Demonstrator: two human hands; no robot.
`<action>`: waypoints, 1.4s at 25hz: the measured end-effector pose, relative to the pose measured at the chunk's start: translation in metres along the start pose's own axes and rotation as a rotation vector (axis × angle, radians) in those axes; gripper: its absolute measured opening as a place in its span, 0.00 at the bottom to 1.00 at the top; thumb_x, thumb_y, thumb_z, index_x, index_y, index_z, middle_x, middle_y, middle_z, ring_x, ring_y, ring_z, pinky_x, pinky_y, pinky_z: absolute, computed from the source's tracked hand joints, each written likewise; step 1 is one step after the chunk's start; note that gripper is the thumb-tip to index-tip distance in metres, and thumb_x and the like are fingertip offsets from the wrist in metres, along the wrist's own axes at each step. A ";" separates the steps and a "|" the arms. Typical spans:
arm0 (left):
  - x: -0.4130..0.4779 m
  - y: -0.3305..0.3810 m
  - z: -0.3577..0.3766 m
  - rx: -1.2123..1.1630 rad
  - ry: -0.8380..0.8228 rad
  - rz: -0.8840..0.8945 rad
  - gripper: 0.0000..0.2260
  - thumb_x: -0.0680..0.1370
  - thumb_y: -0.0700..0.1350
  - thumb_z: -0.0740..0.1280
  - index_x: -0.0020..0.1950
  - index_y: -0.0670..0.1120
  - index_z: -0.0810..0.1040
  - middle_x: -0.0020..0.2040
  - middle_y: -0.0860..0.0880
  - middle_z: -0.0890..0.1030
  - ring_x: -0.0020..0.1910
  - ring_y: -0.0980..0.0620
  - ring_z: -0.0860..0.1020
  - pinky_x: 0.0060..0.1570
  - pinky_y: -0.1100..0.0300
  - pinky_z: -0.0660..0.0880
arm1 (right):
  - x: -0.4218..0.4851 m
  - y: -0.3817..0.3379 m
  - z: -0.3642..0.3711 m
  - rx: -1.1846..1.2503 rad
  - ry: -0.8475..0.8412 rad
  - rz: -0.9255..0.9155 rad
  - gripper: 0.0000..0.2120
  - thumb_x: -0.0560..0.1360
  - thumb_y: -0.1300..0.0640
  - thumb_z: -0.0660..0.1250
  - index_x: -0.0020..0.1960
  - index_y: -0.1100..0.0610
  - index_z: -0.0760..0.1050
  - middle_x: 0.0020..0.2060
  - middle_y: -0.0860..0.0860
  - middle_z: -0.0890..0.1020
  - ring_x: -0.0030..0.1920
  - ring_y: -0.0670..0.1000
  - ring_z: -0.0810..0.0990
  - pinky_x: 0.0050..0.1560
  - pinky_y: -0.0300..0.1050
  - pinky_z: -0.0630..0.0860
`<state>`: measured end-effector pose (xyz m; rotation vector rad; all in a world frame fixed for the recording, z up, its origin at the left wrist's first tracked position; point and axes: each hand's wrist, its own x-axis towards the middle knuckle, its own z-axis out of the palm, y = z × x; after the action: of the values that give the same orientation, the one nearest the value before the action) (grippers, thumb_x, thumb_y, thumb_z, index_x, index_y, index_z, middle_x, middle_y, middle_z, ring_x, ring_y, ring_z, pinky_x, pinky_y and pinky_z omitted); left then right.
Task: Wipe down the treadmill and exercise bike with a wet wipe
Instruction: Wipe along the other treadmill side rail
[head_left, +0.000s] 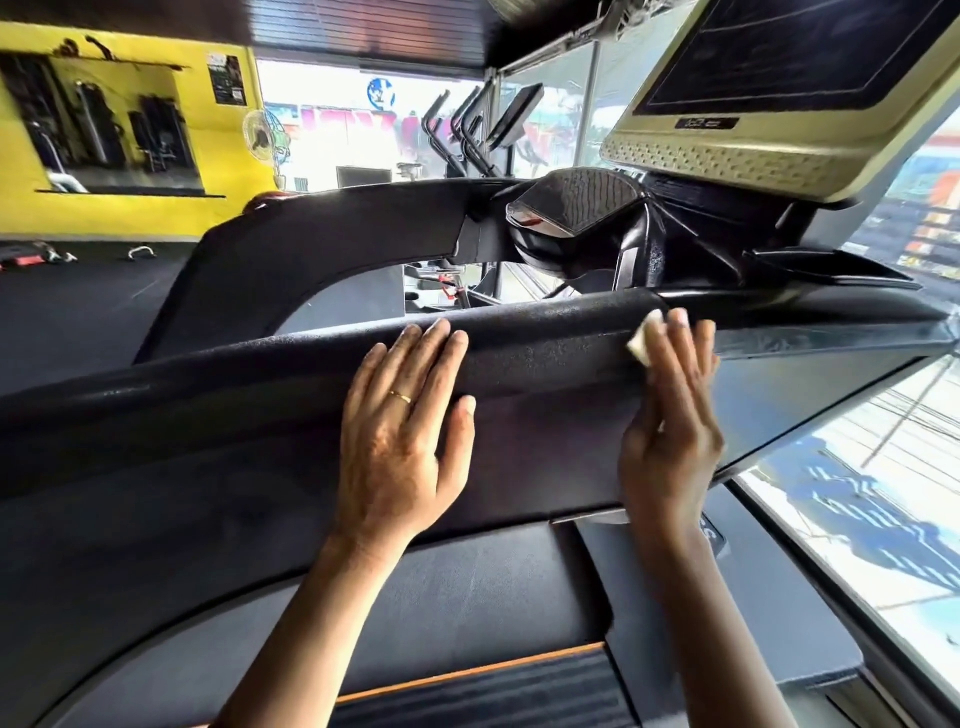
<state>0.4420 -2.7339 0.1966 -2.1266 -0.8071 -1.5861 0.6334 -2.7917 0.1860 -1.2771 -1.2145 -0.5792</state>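
Note:
A black padded treadmill handrail (545, 338) runs across the middle of the view. My left hand (405, 431) lies flat on its near face with straight fingers and a gold ring on one finger. To the right, my right hand (670, 415) presses a small folded white wet wipe (641, 340) against the rail's top edge with straight fingers; most of the wipe is hidden under them. Above at the right sits the treadmill console (769, 156) with its dark screen. The treadmill belt (478, 696) shows at the bottom.
A second black handrail arm (322, 244) curves behind the first. Elliptical machines (467, 135) stand by the far windows. A yellow wall (228, 171) with a mirror is at the left, with a fan (265, 135) beside it. Glass windows (883, 519) run along the right.

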 end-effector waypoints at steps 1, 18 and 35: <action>0.000 0.000 0.000 -0.009 0.005 0.000 0.18 0.79 0.44 0.60 0.65 0.38 0.76 0.65 0.41 0.75 0.67 0.44 0.71 0.70 0.49 0.62 | 0.003 -0.006 0.007 0.003 0.055 0.067 0.19 0.78 0.73 0.54 0.66 0.67 0.72 0.69 0.61 0.69 0.74 0.60 0.60 0.72 0.64 0.57; 0.030 0.088 0.067 0.043 -0.040 0.136 0.20 0.78 0.44 0.62 0.67 0.37 0.74 0.67 0.39 0.73 0.68 0.42 0.70 0.71 0.48 0.59 | -0.001 0.044 -0.031 0.073 -0.203 -0.247 0.17 0.83 0.60 0.51 0.70 0.64 0.68 0.72 0.55 0.65 0.76 0.54 0.57 0.75 0.53 0.52; 0.036 0.102 0.076 0.126 -0.032 0.092 0.19 0.79 0.45 0.61 0.66 0.37 0.74 0.66 0.40 0.75 0.66 0.41 0.72 0.69 0.46 0.63 | 0.030 0.065 -0.051 0.048 0.019 0.138 0.29 0.69 0.72 0.48 0.69 0.67 0.69 0.71 0.60 0.66 0.75 0.58 0.56 0.76 0.54 0.50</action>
<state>0.5705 -2.7590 0.2126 -2.0735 -0.7867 -1.4199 0.7182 -2.8127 0.1952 -1.3002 -1.1088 -0.4583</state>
